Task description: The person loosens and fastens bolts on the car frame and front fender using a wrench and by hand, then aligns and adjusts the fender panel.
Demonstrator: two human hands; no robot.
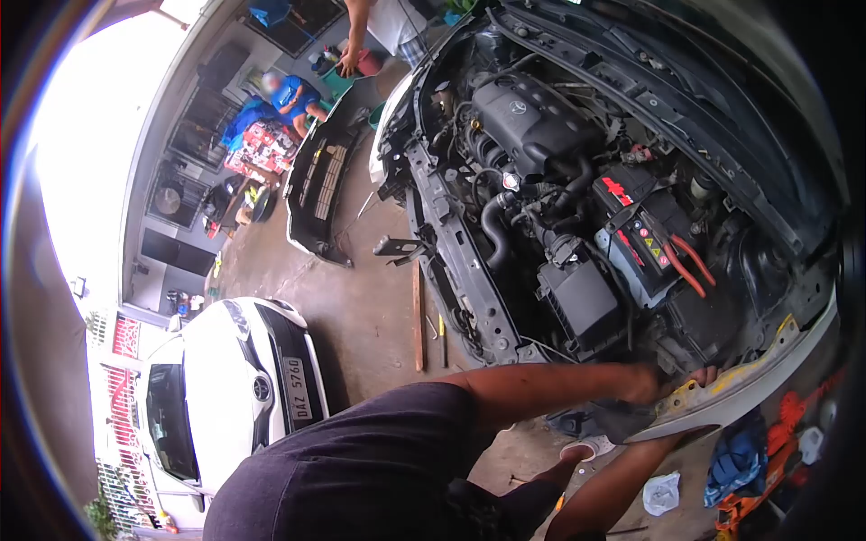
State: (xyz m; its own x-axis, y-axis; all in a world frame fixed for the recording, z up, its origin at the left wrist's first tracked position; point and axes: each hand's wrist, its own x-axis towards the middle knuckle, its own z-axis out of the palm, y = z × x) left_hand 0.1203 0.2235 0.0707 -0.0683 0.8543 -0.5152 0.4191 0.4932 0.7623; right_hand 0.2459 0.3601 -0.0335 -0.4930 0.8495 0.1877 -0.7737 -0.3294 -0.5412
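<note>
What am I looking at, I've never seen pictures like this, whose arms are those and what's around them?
No robot here: a person works bare-handed, seen from a camera on their own head. They lean over an open engine bay, which holds an engine cover, a battery and a red-handled tool. The left hand is near the inner edge of the white fender; the right forearm reaches beneath it, its hand not clearly visible. I can't tell whether either hand holds anything.
</note>
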